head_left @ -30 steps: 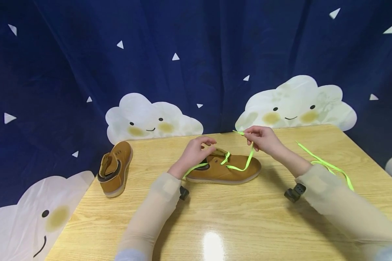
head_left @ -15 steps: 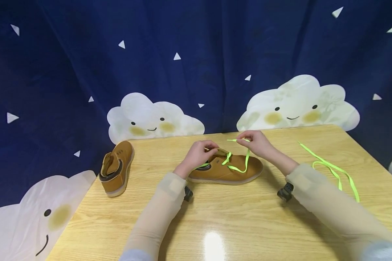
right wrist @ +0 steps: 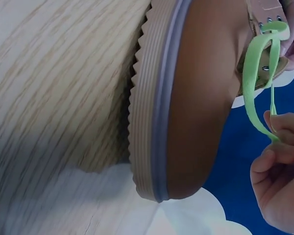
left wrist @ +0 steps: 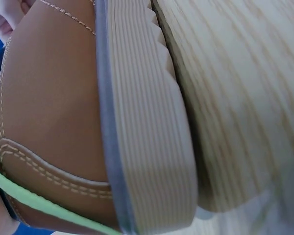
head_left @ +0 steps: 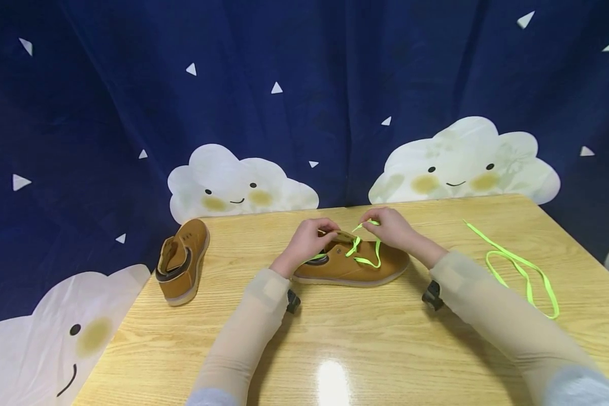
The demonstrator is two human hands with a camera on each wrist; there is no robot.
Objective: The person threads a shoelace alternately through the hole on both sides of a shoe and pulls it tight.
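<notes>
A tan leather shoe (head_left: 347, 272) lies sole down on the table, toe to the right. A neon green shoelace (head_left: 378, 252) runs through its front eyelets. My left hand (head_left: 304, 243) pinches the shoe's raised eyelet flap (head_left: 346, 235) between thumb and fingers. Above the toe, my right hand (head_left: 389, 228) pinches the lace near its tip, which points left at the flap. The right wrist view shows the lace looping from the eyelets to the right fingertips (right wrist: 277, 129). Another stretch of lace (left wrist: 44, 208) crosses the shoe's heel in the left wrist view.
A second tan shoe (head_left: 182, 262), without a lace, stands at the table's left edge. A loose neon green shoelace (head_left: 517, 258) lies curved on the right side of the wooden table (head_left: 375, 344). Behind hangs a dark blue curtain (head_left: 304, 101) with clouds.
My left hand has moved onto the eyelet flap and taken hold of it. My right hand has come left and lower, bringing the lace tip close to the flap.
</notes>
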